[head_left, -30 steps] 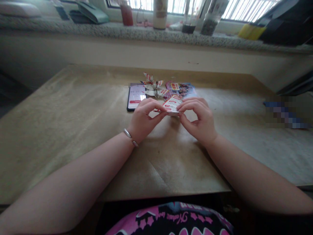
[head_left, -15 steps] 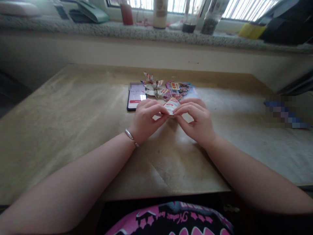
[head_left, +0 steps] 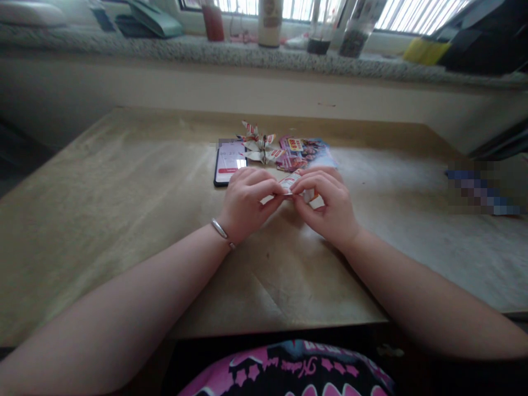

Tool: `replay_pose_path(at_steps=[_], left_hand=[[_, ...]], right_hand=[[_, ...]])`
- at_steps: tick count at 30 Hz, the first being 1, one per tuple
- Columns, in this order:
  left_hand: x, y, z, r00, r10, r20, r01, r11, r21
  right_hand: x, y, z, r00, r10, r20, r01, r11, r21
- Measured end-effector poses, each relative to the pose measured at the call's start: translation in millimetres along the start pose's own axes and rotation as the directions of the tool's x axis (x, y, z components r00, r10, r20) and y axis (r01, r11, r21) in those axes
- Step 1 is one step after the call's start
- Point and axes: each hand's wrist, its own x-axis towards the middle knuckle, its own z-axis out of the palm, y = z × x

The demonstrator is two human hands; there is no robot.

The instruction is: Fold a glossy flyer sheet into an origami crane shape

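A small folded piece of printed paper (head_left: pixel 290 180), white with red print, is pinched between my two hands just above the table. My left hand (head_left: pixel 252 195) grips its left side between thumb and index finger, and a silver bangle circles that wrist. On the other side, my right hand (head_left: pixel 328 198) pinches the paper with thumb and fingertips, covering part of it. Just beyond the hands stand folded paper flowers (head_left: pixel 262 149) of similar printed paper. Behind my left hand lies a phone (head_left: pixel 229 162) with a lit screen.
A stack of colourful printed leaflets (head_left: pixel 305 152) lies behind my right hand. The wooden table (head_left: pixel 124 220) reaches back to the wall. Several bottles and jars, among them a cream-coloured one (head_left: pixel 270 23), line the stone windowsill (head_left: pixel 185 52). A blurred bluish item (head_left: pixel 480 190) is at the right.
My right hand has shifted slightly left over the paper, hiding more of its top. A bit of paper now shows between its thumb and fingers. The left hand has barely moved.
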Motion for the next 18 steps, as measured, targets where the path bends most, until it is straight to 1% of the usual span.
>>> replay_pose_path(at_steps=[2,6,10,13,18], left_hand=[[0.0,-0.2,0.2,1.000,0.009,-0.008,-0.009,1.000,0.002],[0.9,1.0,-0.9,0.998,0.035,0.044,-0.038,0.996,0.083],[2.4,3.2,-2.7,0.996,0.067,0.067,-0.075,0.990,0.118],[2.3,3.4,-2.6,0.997,0.047,0.068,-0.055,0.992,0.115],[2.5,3.2,-2.5,0.999,0.028,0.045,-0.034,0.990,0.137]], right_hand=[[0.3,0.8,1.1,1.000,-0.014,-0.003,0.014,1.000,0.006],[0.8,2.2,3.6,0.998,-0.063,0.017,0.064,0.998,-0.028],[0.6,1.5,3.6,0.999,-0.040,0.029,0.041,0.999,-0.018],[0.0,2.1,2.8,1.000,-0.014,0.028,0.014,1.000,-0.022],[-0.9,4.4,2.5,0.998,-0.044,0.041,0.047,0.997,-0.064]])
